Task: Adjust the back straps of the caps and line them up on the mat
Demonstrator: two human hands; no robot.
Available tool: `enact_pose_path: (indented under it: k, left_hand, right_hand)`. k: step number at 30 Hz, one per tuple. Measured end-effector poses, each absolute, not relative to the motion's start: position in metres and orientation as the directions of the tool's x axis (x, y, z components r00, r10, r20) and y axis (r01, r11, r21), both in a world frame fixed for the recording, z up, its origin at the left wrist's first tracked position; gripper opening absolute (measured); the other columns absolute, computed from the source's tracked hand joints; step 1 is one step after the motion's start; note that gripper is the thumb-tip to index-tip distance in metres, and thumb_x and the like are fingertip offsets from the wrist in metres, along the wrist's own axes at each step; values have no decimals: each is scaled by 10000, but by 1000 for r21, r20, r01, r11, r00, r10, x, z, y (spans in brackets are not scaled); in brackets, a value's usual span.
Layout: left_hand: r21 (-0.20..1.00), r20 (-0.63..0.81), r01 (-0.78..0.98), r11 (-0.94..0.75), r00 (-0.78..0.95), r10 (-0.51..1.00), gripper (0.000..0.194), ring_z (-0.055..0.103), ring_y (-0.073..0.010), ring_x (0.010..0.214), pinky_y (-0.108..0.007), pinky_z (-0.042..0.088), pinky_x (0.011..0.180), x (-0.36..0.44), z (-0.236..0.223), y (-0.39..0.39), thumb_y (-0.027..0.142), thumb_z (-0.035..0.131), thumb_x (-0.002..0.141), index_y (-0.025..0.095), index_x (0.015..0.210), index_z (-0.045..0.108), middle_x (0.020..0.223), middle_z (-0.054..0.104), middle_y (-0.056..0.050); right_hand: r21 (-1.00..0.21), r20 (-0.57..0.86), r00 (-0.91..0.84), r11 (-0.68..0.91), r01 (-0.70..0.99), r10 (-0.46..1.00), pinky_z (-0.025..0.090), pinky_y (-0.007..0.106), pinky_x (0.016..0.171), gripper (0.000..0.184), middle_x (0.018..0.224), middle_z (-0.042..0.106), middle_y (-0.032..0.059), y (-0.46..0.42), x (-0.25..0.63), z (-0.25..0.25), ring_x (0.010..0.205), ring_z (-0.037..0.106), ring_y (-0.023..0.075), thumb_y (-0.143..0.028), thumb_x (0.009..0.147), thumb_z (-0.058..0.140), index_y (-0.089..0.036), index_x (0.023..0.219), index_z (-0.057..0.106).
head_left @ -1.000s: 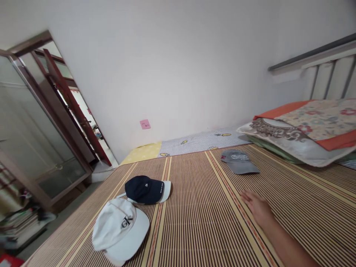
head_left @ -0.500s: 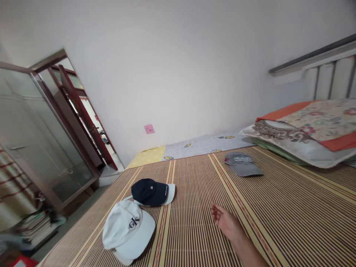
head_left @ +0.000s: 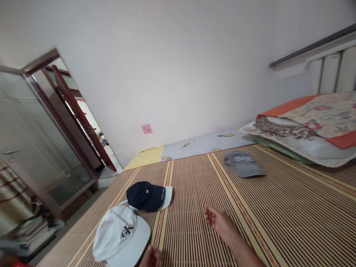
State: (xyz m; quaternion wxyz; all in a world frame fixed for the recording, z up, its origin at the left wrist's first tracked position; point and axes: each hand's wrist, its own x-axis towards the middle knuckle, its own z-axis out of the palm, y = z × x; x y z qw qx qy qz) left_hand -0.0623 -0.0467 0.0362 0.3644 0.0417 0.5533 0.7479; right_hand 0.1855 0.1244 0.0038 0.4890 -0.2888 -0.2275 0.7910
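My right hand [head_left: 219,221] hovers over the middle of the striped mat, palm turned inward. Its fingers are loosely curved, and nothing is in them. At the bottom edge, partly cut off and blurred, my left hand [head_left: 152,256] is beside the brim of a white cap [head_left: 118,233] with black CK letters. Whether it touches the brim I cannot tell. Just behind the white cap lies a navy cap [head_left: 146,194] with a white brim. A grey cap [head_left: 242,163] with white lettering rests farther back on the right.
The striped mat [head_left: 189,193] covers the bed. Pillows [head_left: 292,137] are stacked at the right below a headboard rail. A white wall [head_left: 194,74] rises behind the bed. On the left are a glass-panelled door [head_left: 47,133] and a pile of books [head_left: 35,231] on the floor.
My left hand has come into view at the bottom edge. My right hand has shifted slightly left. The view has turned a little, so the caps at left appear lower and farther left.
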Motion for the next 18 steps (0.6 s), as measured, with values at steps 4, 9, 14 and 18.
enact_pose_path:
  k: [4, 9, 14, 18]
  left_hand:
    - [516, -503, -820, -246, -523, 688, 397, 767, -198, 806, -262, 648, 648, -59, 54, 25, 42, 475, 910, 103, 1284, 593, 1043, 727, -142]
    - [364, -547, -890, -276, -444, 710, 573, 774, -235, 788, -308, 652, 641, -60, 60, 85, 27, 497, 837, 66, 1406, 445, 1132, 704, -189]
    - [349, -553, -888, -301, -454, 698, 450, 761, -211, 733, -270, 598, 566, -74, 54, 103, 34, 468, 880, 156, 1314, 475, 1046, 721, -122]
    - [374, -509, -865, -334, -493, 706, 221, 733, -173, 691, -237, 572, 557, -82, 57, 105, 67, 456, 945, 170, 1125, 533, 931, 721, -79]
  right_hand:
    - [-642, -245, -337, -412, -646, 909, 524, 221, 554, 208, 714, 757, 48, 127, 184, 1, 631, 679, 145, -279, 656, 883, -153, 788, 783]
    - [-644, -260, -325, -414, -643, 909, 521, 218, 555, 285, 700, 750, 34, 129, 182, -1, 623, 672, 134, -325, 605, 909, -152, 792, 782]
    - [-653, -274, -337, -432, -623, 901, 519, 234, 562, 312, 723, 757, 39, 131, 184, 1, 637, 680, 143, -334, 616, 919, -147, 825, 783]
    - [-653, -279, -349, -443, -614, 894, 524, 251, 581, 317, 751, 767, 52, 130, 185, 5, 651, 689, 154, -326, 645, 911, -141, 866, 779]
